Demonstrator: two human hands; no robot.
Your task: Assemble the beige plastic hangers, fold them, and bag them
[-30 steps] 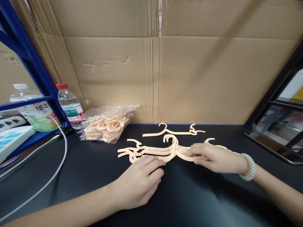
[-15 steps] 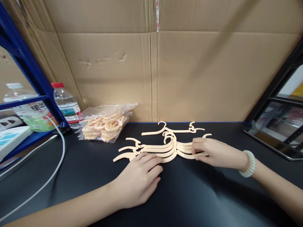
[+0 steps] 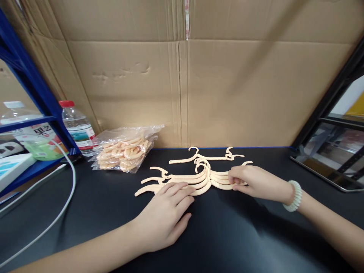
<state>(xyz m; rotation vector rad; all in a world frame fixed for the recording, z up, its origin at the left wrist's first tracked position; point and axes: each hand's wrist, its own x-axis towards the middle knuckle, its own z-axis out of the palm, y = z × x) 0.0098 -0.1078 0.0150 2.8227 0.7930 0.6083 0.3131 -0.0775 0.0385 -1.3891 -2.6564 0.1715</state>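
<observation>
As the nested cream folding hangers (image 3: 209, 175) lie dead centre on the black tabletop (image 3: 241, 239), hooks bunched together, both hands are on them. The left hand (image 3: 167, 206) sits at seven o'clock, palm down, fingers flat and slightly parted over the left arms. At three o'clock there's the right hand (image 3: 256, 182), fingers curled over the right arms, thumb on the near side; whether it pinches them firmly, I cannot tell. A pale coiled bracelet (image 3: 294, 196) rings that wrist.

Up at twelve, a lone hanger (image 3: 216, 157) lies close to the table's far edge, near the cardboard wall (image 3: 241, 83). Round to ten: a clear plastic bag (image 3: 148, 131) full of cream hanger pieces, and beyond it a red-capped water bottle (image 3: 78, 131). Farther out, a white-capped drink bottle (image 3: 36, 148), pale green low down, sits behind the blue shelf frame (image 3: 35, 79). A white cable (image 3: 74, 176) loops through nine. Out past two, a black-framed rack (image 3: 327, 104) bounds that side. Bare tabletop opens up at five and six, between the forearms.
</observation>
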